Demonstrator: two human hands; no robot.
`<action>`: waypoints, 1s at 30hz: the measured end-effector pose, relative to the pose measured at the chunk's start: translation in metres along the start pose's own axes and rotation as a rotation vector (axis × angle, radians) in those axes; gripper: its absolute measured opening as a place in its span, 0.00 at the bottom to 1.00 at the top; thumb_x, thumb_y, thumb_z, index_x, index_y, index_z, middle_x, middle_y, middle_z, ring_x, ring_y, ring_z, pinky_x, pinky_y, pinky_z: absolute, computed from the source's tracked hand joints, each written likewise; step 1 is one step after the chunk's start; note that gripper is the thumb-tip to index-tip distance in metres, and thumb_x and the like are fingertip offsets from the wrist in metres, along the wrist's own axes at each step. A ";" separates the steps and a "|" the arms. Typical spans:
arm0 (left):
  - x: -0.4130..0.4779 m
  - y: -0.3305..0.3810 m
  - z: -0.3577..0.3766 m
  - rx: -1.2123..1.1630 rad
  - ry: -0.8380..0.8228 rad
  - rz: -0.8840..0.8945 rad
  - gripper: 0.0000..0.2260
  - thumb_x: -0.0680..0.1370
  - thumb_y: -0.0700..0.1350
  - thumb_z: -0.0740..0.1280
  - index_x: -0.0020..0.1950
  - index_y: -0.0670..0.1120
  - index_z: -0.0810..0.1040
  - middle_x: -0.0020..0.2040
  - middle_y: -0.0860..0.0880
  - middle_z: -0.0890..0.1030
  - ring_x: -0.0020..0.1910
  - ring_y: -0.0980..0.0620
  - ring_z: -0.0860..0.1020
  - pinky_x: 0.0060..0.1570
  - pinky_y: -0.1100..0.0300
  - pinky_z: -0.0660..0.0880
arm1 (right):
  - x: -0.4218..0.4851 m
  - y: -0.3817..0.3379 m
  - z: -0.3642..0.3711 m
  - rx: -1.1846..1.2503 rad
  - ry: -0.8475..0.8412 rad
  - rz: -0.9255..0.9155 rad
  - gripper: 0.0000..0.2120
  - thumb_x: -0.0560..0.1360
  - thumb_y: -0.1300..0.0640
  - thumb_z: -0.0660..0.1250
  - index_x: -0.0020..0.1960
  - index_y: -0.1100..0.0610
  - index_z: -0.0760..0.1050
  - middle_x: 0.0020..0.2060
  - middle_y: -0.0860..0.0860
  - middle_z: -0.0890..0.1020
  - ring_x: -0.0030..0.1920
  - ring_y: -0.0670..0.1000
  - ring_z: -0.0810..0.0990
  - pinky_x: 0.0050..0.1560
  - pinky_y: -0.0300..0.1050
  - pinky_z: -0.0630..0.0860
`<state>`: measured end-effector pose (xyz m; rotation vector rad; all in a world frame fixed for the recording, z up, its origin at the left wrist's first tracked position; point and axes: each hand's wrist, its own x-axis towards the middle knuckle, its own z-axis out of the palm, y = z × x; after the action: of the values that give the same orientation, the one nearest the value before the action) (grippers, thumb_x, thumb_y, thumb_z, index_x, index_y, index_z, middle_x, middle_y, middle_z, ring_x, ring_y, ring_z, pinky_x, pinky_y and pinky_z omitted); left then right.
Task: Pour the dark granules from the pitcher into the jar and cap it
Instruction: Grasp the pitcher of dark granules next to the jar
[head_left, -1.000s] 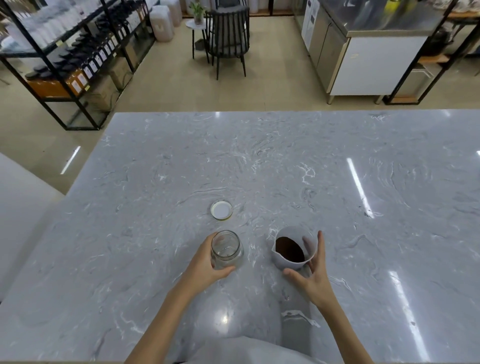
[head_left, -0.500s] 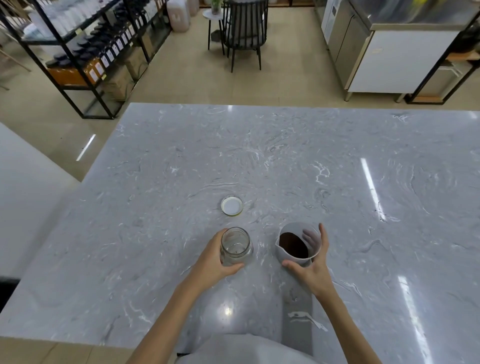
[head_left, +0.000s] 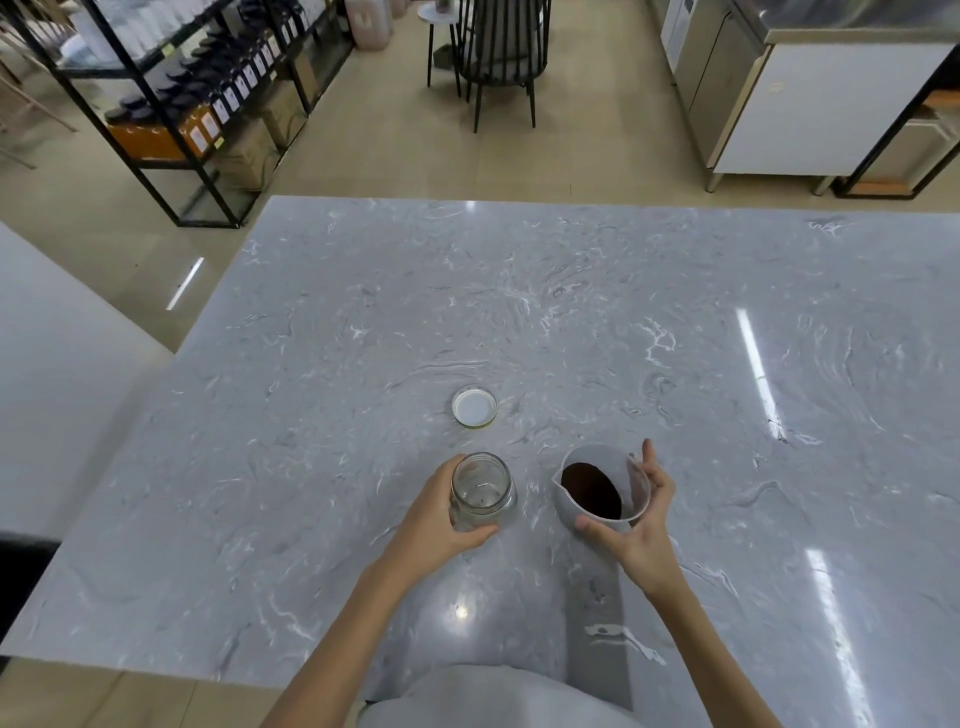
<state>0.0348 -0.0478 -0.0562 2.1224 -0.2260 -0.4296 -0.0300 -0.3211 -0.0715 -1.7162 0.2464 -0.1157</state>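
An empty clear glass jar (head_left: 482, 487) stands upright on the grey marble table (head_left: 571, 322), and my left hand (head_left: 436, 525) wraps around its left and near side. To its right is a translucent white pitcher (head_left: 602, 488) holding dark granules (head_left: 592, 491), its spout towards the jar. My right hand (head_left: 641, 525) grips the pitcher from the right, thumb in front and fingers behind. The pitcher looks slightly tilted; whether it is off the table I cannot tell. A white jar lid (head_left: 474, 406) lies flat on the table just beyond the jar.
The table's left edge drops to the floor beside a white counter (head_left: 57, 364). Beyond the far edge stand a black shelf rack with bottles (head_left: 197, 93), a black chair (head_left: 501, 52) and a steel cabinet (head_left: 810, 98).
My right hand has closed more firmly around the pitcher, which now tips a little towards the jar. The left hand stays on the jar. The camera view has shifted.
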 end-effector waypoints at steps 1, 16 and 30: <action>0.000 0.000 0.000 0.000 0.001 0.000 0.41 0.69 0.50 0.82 0.77 0.53 0.65 0.70 0.56 0.75 0.64 0.57 0.75 0.62 0.62 0.72 | 0.001 -0.001 0.002 0.009 -0.004 0.004 0.47 0.59 0.44 0.82 0.68 0.42 0.56 0.79 0.41 0.54 0.75 0.37 0.61 0.67 0.30 0.67; 0.004 0.006 -0.007 0.006 -0.050 0.002 0.39 0.68 0.52 0.82 0.73 0.62 0.65 0.67 0.64 0.76 0.65 0.69 0.74 0.62 0.69 0.70 | 0.010 -0.004 0.017 0.024 0.022 0.015 0.45 0.60 0.45 0.83 0.67 0.39 0.59 0.70 0.36 0.69 0.71 0.40 0.69 0.64 0.37 0.73; 0.017 0.004 -0.005 -0.010 -0.123 0.049 0.41 0.67 0.49 0.82 0.74 0.55 0.65 0.66 0.58 0.78 0.66 0.60 0.77 0.69 0.57 0.72 | 0.011 -0.048 -0.053 -0.080 0.173 -0.133 0.39 0.62 0.50 0.83 0.67 0.46 0.67 0.63 0.42 0.78 0.66 0.47 0.77 0.65 0.48 0.75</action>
<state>0.0522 -0.0512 -0.0538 2.0787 -0.3454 -0.5313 -0.0259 -0.3678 -0.0160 -1.8042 0.2679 -0.3575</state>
